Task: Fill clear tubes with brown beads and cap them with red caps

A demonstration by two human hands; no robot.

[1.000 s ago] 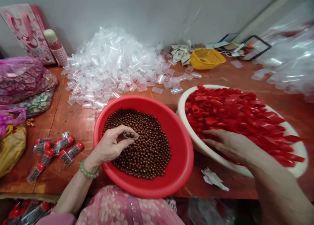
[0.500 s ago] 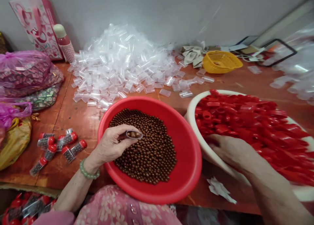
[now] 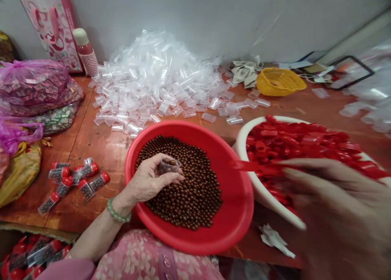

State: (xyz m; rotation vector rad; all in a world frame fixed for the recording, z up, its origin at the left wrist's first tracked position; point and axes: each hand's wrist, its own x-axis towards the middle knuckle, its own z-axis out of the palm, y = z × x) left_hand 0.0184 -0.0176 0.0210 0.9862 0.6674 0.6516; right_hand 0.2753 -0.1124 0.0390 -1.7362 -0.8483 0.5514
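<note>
L hand (image 3: 157, 177) pinches a clear container (image 3: 169, 166) w/ brown balls in it, open end up, over the red basin (image 3: 235, 214) of brown balls (image 3: 189, 190). R hand (image 3: 339, 198), blurred, has its grip closed on a red piece (image 3: 256, 166), which sticks out past the rim of the white basin (image 3: 242, 145) twd the red one. Filled red-capped containers (image 3: 87, 170) lie on the bench (image 3: 100, 149), L side; pile of clear empties (image 3: 155, 76) behind.

Dim indoor light, glare on clear plastic, right hand (image 3: 332, 202) motion-blurred.
</note>
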